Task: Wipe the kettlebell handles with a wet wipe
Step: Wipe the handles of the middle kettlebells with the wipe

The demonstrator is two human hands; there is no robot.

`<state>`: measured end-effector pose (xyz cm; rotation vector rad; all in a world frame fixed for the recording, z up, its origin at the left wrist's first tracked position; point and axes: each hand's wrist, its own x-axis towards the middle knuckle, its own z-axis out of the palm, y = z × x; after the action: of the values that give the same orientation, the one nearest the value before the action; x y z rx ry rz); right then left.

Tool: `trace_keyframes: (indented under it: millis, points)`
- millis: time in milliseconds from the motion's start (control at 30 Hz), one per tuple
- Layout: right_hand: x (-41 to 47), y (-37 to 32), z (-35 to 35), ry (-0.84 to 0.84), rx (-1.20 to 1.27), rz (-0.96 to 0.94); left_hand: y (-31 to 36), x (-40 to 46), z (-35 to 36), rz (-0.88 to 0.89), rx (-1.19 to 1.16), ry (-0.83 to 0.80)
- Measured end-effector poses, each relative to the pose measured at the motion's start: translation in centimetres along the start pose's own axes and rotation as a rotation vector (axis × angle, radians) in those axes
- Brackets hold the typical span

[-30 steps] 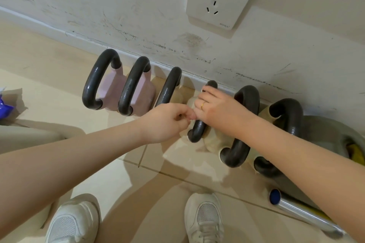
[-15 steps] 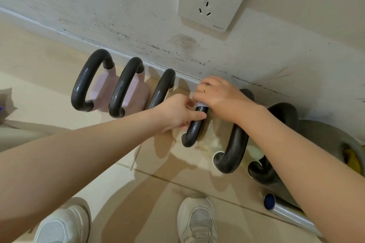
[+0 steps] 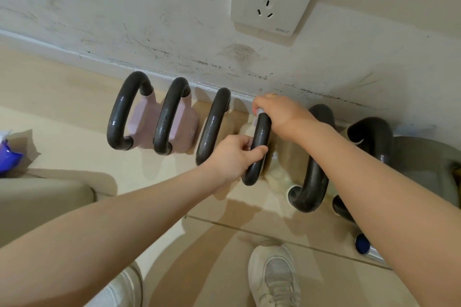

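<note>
right now both our hands sit on one handle, the fourth dark loop from the left in the row of kettlebells along the wall. its long axis runs from the wall end, up by the skirting, down toward our feet, tilted a little to the left at the near end. our right hand is clamped over the far end of that bar with a pale scrap of wet wipe just showing under the fingers. our left hand pinches the same bar lower down, thumb across its front, fingers curled behind, steadying it. so the unwiped length lies between the two hands and below the left one, toward us. we judge the coming stroke calls for the right hand to slide along the bar toward our shoes, and the left hand stands in its path. two more dark handles wait to the right, three to the left, two of those on pink bells.
</note>
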<state>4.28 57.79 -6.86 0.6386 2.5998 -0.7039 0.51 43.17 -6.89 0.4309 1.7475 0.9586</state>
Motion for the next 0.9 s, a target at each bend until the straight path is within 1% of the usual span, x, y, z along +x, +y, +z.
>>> trace_keyframes:
  millis: [33,67,167,200,233,300,367,400,433,467,533,567,600,667,733,800,900]
  points:
    - [-0.5,-0.3,0.0,-0.018,-0.026,0.007,-0.2,-0.3,0.0,0.007,0.019,-0.009]
    - [-1.0,-0.5,0.0,-0.024,-0.087,-0.040,-0.4,-0.5,-0.1,0.019,0.035,-0.017]
    - [-1.7,-0.6,0.4,0.002,-0.444,-0.334,-0.5,-0.6,-0.3,0.034,0.057,-0.010]
    - [-1.4,-0.3,0.3,0.015,-0.446,-0.310,-0.4,-0.4,-0.2,0.036,0.048,-0.004]
    - [-1.2,-0.2,-0.1,0.019,-0.364,-0.229,-0.2,-0.3,-0.1,0.033,0.040,0.003]
    - [-0.4,0.4,-0.2,-0.013,-0.072,-0.055,0.0,0.0,0.3,0.030,0.006,0.025]
    - [-0.3,0.6,0.1,-0.104,0.163,0.039,0.0,0.0,0.4,0.029,-0.037,0.035]
    - [-0.6,0.6,0.4,-0.118,0.272,0.073,-0.1,0.0,0.3,0.024,-0.055,0.032]
    - [-0.9,0.5,0.6,-0.091,0.413,0.104,-0.1,0.0,0.1,0.020,-0.059,0.026]
    - [-1.2,0.1,0.8,-0.049,0.609,0.170,0.0,0.0,-0.1,0.022,-0.059,0.023]
    - [-1.4,-1.0,0.9,0.028,1.119,0.305,0.6,0.0,-0.2,0.019,-0.048,-0.001]
    - [-1.5,-1.6,1.0,0.086,1.319,0.358,0.8,-0.1,-0.2,0.020,-0.020,-0.006]
    - [-1.3,-2.1,1.1,0.127,1.421,0.432,1.1,-0.1,-0.3,0.018,0.014,-0.004]
    - [-0.7,-3.0,1.0,0.165,1.354,0.579,1.6,-0.2,-0.5,0.034,0.058,0.010]
    - [-1.0,-3.9,1.8,0.205,1.214,0.614,1.9,-0.3,-1.2,0.069,0.028,0.046]
    - [-2.4,-5.3,3.1,0.259,1.026,0.521,1.9,-0.4,-1.8,0.081,-0.063,0.090]
    - [-4.6,-6.5,6.2,0.400,0.608,0.276,1.3,-1.2,-1.8,0.066,-0.194,0.130]
